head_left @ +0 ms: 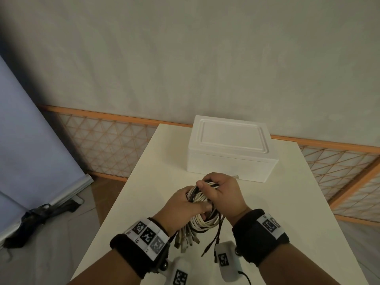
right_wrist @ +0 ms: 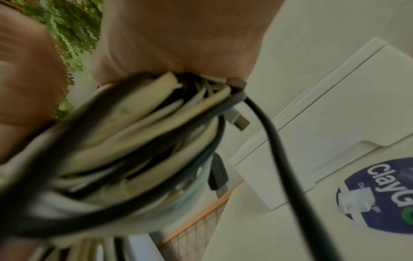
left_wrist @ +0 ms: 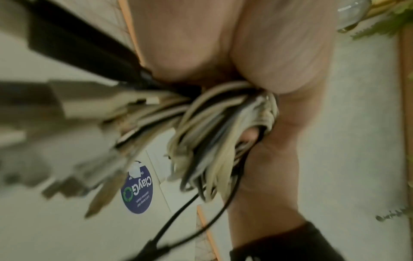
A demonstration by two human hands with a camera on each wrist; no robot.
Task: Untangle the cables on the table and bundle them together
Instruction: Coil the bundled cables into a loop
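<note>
In the head view, the left hand [head_left: 181,204] and the right hand [head_left: 223,192] both gripped one coiled bundle of white and black cables [head_left: 200,199], held just above the cream rectangular table [head_left: 277,212]; plug ends [head_left: 186,240] hung below the left wrist, and a white lidded foam box [head_left: 230,149] stood just beyond the hands. In the left wrist view, the left hand [left_wrist: 223,53] had its fingers curled round the gathered strands [left_wrist: 210,134], with blurred connectors fanning out toward the camera; a thin black lead [left_wrist: 190,217] trailed loose. In the right wrist view, the right hand [right_wrist: 178,35] clasped the stacked loops [right_wrist: 134,141], and a single black cable [right_wrist: 279,141] ran free past a round blue sticker [right_wrist: 380,194] on the box. The step in hand appeared to be consolidating the coil. To do it well, one hand should probably hold the loops firmly while the other draws the loose black lead round the coil, keeping the plugs together.
</note>
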